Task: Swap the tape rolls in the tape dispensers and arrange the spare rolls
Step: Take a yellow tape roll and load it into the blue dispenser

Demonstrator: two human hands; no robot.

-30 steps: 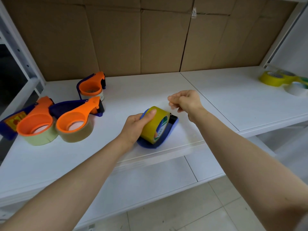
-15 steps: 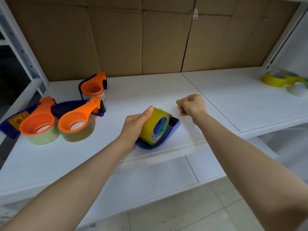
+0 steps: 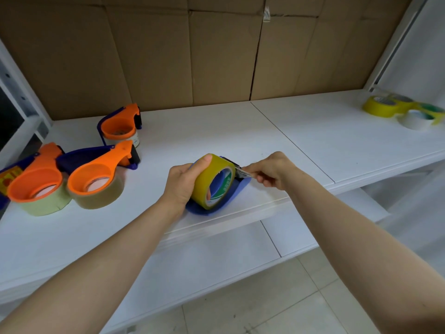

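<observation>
Glossy yellow roll (image 3: 212, 179) clasped in left fingers (image 3: 201, 165); right fingers (image 3: 259, 175) seemingly pinch tape end (image 3: 244, 173).

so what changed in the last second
The right hand came down to the cutter end of the blue dispenser and now pinches what looks like the tape end. The left hand still grips the yellow roll; orange dispensers and spare rolls stayed put.
</observation>
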